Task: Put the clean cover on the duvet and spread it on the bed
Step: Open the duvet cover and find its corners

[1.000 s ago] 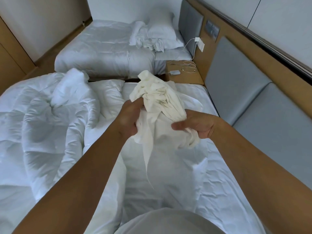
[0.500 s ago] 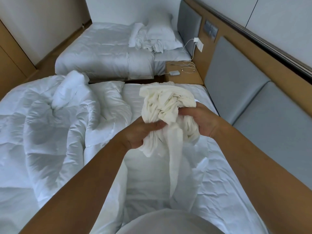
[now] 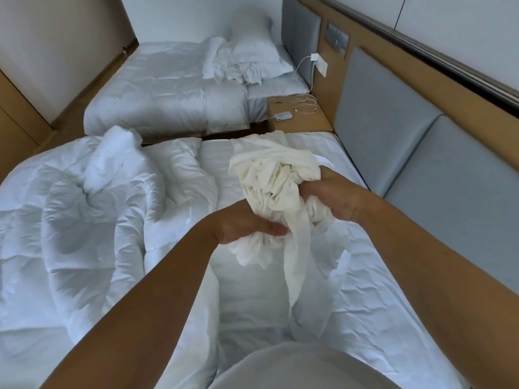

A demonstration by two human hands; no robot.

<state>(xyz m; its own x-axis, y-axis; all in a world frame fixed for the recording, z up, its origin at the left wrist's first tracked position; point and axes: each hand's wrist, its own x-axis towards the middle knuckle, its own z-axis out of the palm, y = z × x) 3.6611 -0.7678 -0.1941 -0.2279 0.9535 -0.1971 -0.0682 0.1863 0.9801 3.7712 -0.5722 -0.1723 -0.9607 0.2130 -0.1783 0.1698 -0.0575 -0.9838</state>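
The duvet (image 3: pixel 84 220) lies crumpled and bare on the left of the bed (image 3: pixel 393 318). The left hand (image 3: pixel 247 224) grips the bunched cover (image 3: pixel 275 175) held above the mattress, and the right hand (image 3: pixel 337 200) clutches its other side. Covering and spreading look not yet begun.

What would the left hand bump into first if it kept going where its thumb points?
The left hand grips the bunched cream cover, so that comes first. Just past it is probably the right hand, though depth is unclear.
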